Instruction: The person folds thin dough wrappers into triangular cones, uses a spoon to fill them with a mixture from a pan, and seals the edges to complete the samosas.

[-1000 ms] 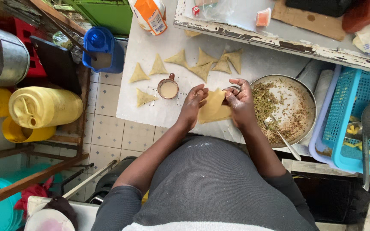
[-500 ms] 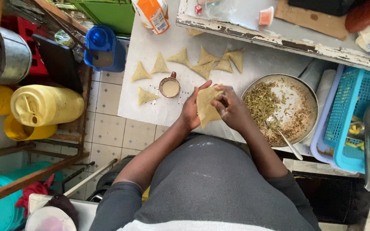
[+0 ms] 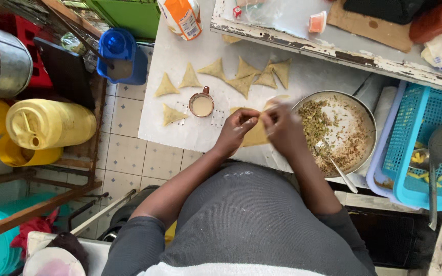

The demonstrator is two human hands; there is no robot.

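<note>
The left hand [image 3: 237, 129] pinches the near-left edge of the pastry sheet [image 3: 256, 136], fingers clenched on the dough just above the white counter [image 3: 180, 133], a little to the 4 o'clock of the small cup of paste [image 3: 201, 105]. To fold it well, the pinch should probably stay at the very edge so the sheet wraps into a tight cone with no gap at the tip — a loose corner would likely let filling leak. The left forearm comes up from 7 o'clock, wrist bent inward, knuckles up. The right hand [image 3: 284, 128] meets it from 5 o'clock, blurred, its fingers gripping the other side of the same sheet, the two hands almost touching. Finished triangular pastries [image 3: 241, 76] lie at 12 o'clock, well apart from the hands. At 3 o'clock, just beside the right hand, sits the metal pan of filling [image 3: 333, 128] with a spoon [image 3: 333, 161] — near enough for an easy scoop.
</note>
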